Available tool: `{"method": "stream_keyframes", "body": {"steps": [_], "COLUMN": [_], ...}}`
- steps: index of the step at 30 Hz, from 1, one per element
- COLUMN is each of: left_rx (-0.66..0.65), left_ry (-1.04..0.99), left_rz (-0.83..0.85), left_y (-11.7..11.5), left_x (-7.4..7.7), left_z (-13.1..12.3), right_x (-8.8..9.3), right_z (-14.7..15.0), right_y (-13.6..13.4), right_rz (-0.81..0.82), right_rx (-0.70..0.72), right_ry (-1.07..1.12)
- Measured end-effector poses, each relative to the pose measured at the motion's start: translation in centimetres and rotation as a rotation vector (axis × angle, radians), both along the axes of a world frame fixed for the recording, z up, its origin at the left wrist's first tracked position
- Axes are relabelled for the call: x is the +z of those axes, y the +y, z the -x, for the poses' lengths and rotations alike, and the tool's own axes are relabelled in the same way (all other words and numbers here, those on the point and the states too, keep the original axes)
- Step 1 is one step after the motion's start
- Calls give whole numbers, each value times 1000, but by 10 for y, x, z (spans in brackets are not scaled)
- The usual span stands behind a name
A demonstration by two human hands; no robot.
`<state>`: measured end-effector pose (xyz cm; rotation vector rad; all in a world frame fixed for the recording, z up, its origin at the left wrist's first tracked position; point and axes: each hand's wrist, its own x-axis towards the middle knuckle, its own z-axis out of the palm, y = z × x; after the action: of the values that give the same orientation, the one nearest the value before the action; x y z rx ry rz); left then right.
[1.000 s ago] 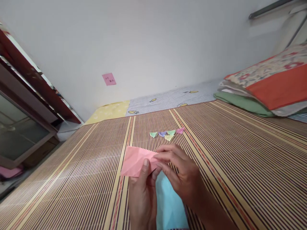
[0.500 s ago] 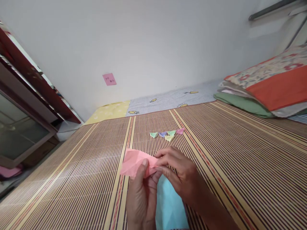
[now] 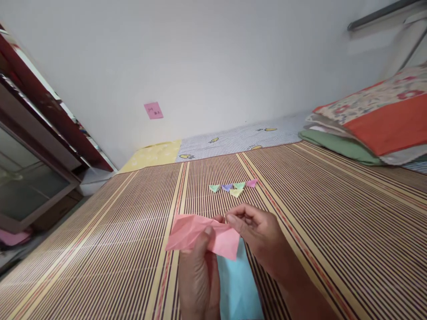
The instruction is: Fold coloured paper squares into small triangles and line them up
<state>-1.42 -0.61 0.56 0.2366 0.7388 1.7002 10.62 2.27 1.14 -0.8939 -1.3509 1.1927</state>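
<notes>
A creased pink paper sheet (image 3: 200, 235) is held above the striped bamboo mat (image 3: 116, 249). My left hand (image 3: 199, 278) grips it from below, thumb pressed on its middle. My right hand (image 3: 258, 238) pinches the sheet's upper right edge with curled fingers. A light blue paper sheet (image 3: 238, 289) lies flat on the mat under both hands. Several small folded paper pieces (image 3: 233, 187) in green, purple, yellow and pink lie in a row on the mat just beyond my hands.
Folded bedding with an orange and floral cover (image 3: 373, 124) is stacked at the right. A pink sticky note (image 3: 153, 110) hangs on the white wall. A dark wooden cabinet with glass (image 3: 30, 169) stands at the left. A patterned sheet (image 3: 233, 138) lies past the mat.
The pink sheet has spread wider: its right part now hangs unfolded below my right hand. My right hand shifted slightly right, my left thumb stayed on the sheet.
</notes>
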Motion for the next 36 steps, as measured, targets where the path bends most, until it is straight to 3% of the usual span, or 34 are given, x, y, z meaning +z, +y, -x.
{"method": "stream_keyframes", "body": {"steps": [5,9,13,20,27,36], "left_rx": [68,104,82,90,140,161], "left_ry": [18,-6,-97,-134,-167,-58], "left_rz": [14,5,-4,82,102,39], "left_y": [0,-1,-1,2,3,-1], "left_x": [-1,6,12,17,21,15], "left_z": [-1,-3,-4,-6,-8,-12], "right_x": [-2,-4,-6,-3,-11,-14], "right_z": [-1,2,10,11,13,15], "right_y": [0,-1,-2,-6,-1,2], "right_rz": [21,-7,6,-121,-85,0], "right_rx": [47,-29,-36,-94,-57,-138], "right_ry": [24,-40,34,-64,150,62]}}
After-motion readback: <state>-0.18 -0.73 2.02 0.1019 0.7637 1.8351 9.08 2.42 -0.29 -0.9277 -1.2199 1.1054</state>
